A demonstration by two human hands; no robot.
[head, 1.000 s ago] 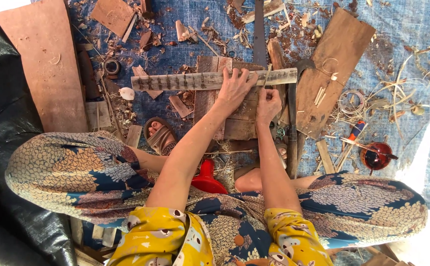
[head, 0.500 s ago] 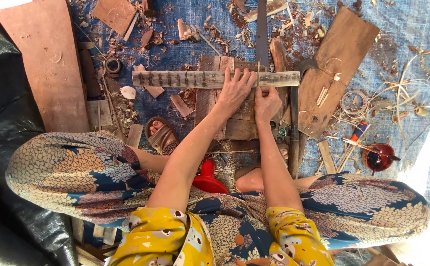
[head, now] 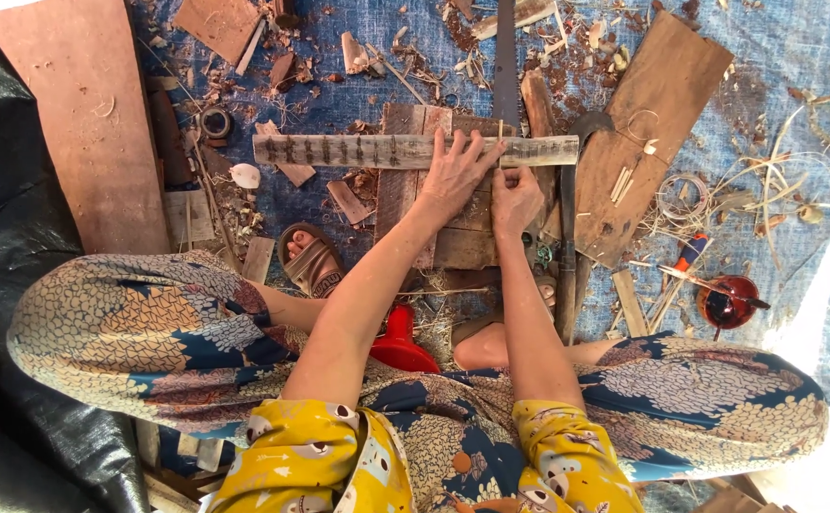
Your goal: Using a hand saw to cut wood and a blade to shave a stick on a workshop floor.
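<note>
A long pale bamboo slat (head: 358, 150) with rows of dark marks lies across a block of brown wooden boards (head: 415, 199). My left hand (head: 455, 176) presses flat on the slat, fingers spread. My right hand (head: 515, 198) is closed just right of it, pinching a thin bamboo stick (head: 501, 133) that stands at the slat's edge. Both forearms reach forward from my lap.
A dark saw blade (head: 505, 57) lies beyond the slat. A curved knife (head: 569, 237) rests right of my hand. Brown boards (head: 657, 123), (head: 82, 123), a red bowl (head: 726, 302), a red stool (head: 403, 342) and wood shavings cover the blue tarp (head: 795, 57). Black sheet (head: 6, 237) at left.
My hands stay on the slat; my right hand with the thin stick has shifted only slightly. Nothing else has moved.
</note>
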